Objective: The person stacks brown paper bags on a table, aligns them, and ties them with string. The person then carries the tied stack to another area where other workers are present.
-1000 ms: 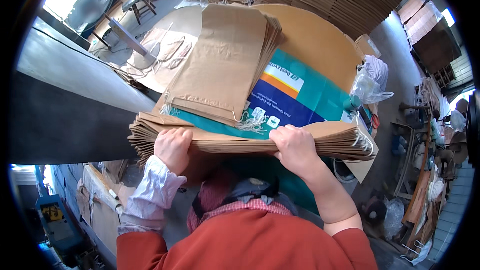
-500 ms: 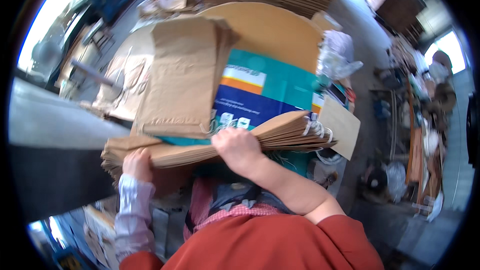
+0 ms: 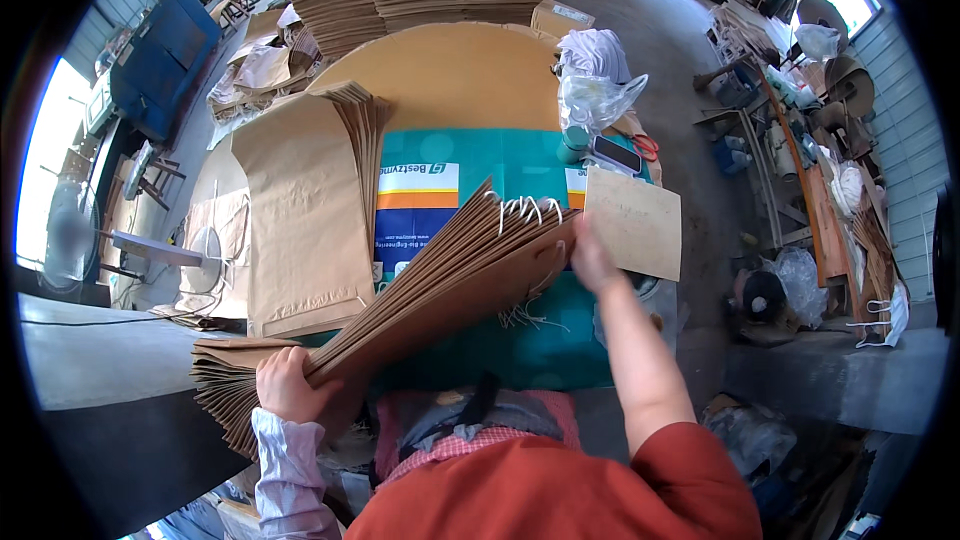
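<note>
Grey floor point(image 3: 665, 55) | teal sheet point(image 3: 505, 155) | left hand point(image 3: 288, 385) grips paper-bag bundle point(image 3: 440, 305)

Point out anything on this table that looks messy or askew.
Loose white threads straggle untidily below the bundle of brown paper bags, and the stack of bags at left is askew, its layers fanning out along the right side.

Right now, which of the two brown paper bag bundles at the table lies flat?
The flat bundle is the one beyond the left hand, broad face up, touched by neither hand; the nearer bundle is tilted on edge in the left hand's grip.
</note>
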